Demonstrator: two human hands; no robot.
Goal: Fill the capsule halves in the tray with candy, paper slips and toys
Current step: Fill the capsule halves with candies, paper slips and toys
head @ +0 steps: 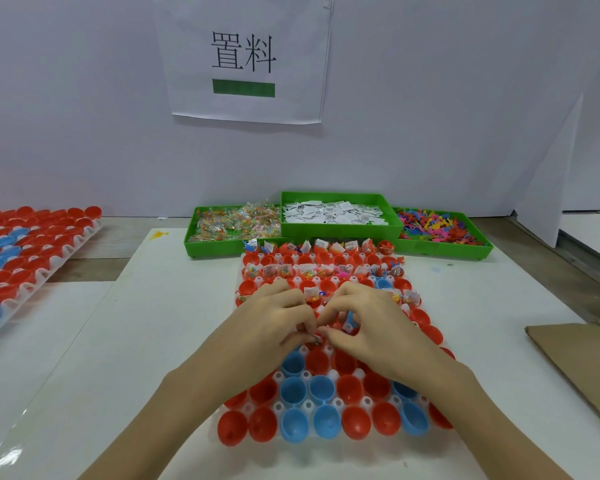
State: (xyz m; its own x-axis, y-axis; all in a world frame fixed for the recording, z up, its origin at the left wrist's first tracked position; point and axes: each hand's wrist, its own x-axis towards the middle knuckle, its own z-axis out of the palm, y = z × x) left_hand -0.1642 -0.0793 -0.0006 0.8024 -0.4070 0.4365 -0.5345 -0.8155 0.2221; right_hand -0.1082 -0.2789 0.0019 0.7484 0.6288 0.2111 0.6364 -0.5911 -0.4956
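Note:
A white tray (308, 405) of red and blue capsule halves lies in front of me. Its far rows hold candy packets, paper slips and toys; the near rows are hollow. My left hand (274, 320) and my right hand (364, 323) meet over the tray's middle, fingers curled, pinching a small packet (315, 337) between their tips. What else sits in my palms is hidden. Behind the tray stand three green bins: candy packets (236, 223), paper slips (333, 211), coloured toys (437, 226).
A second tray of red and blue capsule halves (25, 251) lies at the left. A cardboard sheet (579, 355) lies at the right edge. A white wall with a printed sign (246, 57) stands close behind the bins.

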